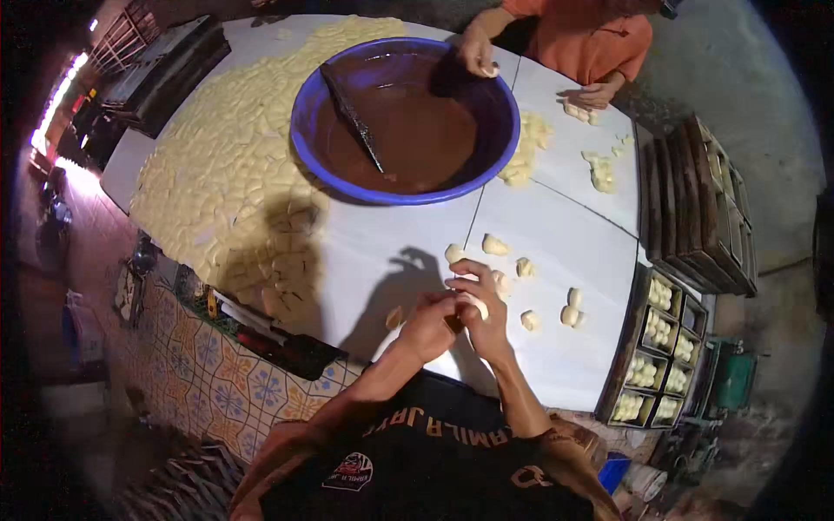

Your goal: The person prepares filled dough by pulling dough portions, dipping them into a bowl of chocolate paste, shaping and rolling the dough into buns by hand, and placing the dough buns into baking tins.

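Note:
Above the near edge of the table, my left hand (427,325) and my right hand (488,319) meet around a small pale piece of dough (473,305). The left fingers are closed at the dough, partly hidden. The right thumb and curled fingers wrap its other side. Several dough balls lie just beyond and to the right, among them one (495,244) and a pair (571,309). A flat dough piece (394,318) lies to the left of my hands. Beyond them stands a big blue basin (408,199) of brown filling, with a dark long-handled tool (352,117) leaning in it.
Many flat dough pieces (221,174) cover the white table's (373,252) left side. At right sit a tray of dough-filled moulds (647,347) and stacked moulds (695,204). Across the table, a person in orange (578,43) handles dough. Dark trays (165,74) are piled far left.

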A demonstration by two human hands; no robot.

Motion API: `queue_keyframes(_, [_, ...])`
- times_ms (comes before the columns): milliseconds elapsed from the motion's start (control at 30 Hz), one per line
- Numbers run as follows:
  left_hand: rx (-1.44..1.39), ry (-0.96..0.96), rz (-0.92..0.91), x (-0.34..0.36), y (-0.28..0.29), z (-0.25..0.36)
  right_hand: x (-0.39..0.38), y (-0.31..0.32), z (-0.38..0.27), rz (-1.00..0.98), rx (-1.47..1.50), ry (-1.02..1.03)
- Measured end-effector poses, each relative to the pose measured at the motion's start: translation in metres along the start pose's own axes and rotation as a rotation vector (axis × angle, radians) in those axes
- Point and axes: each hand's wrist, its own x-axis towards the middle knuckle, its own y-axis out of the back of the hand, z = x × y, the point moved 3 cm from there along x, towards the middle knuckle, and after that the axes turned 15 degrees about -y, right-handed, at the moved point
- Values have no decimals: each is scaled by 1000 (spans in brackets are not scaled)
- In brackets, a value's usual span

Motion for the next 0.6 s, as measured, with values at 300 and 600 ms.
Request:
queue_keyframes(300, [332,-76,-565,119,-70,63,26,18,37,18,482,-302])
queue_keyframes(600, [1954,142,-369,227,-44,101,24,8,54,34,686,-369])
